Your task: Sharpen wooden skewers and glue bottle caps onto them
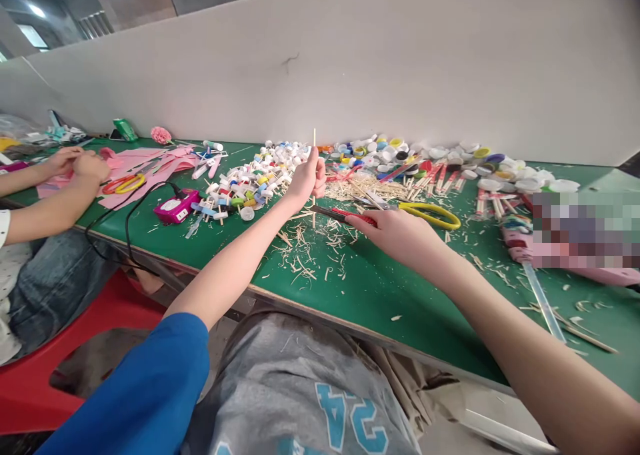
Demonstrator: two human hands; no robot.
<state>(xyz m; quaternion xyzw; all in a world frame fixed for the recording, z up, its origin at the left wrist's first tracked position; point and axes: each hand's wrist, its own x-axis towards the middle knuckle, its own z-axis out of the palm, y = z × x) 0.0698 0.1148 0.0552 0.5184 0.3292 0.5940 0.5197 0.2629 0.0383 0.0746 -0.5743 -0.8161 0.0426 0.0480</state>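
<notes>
My left hand (pixel 306 178) is closed round a thin wooden stick (pixel 314 220) that stands upright, its ends showing above and below the fist. In my right hand (pixel 400 232) is a red-handled utility knife (pixel 355 218). Its dark blade points left and meets the stick's lower part, just under my left hand; whether it cuts in cannot be made out. Pale wood shavings (pixel 300 262) lie scattered below the blade. Close behind my right hand are yellow-handled scissors (pixel 440 215).
Along the wall are heaped bottle caps (pixel 390 150) and small cap-and-stick pieces (pixel 245 192). A purple box (pixel 175 207) with a black cable sits left. At right lies a pink glue gun (pixel 517 242) with a clear stick. Another person's hands (pixel 90 165) work over pink sheets (pixel 175 162).
</notes>
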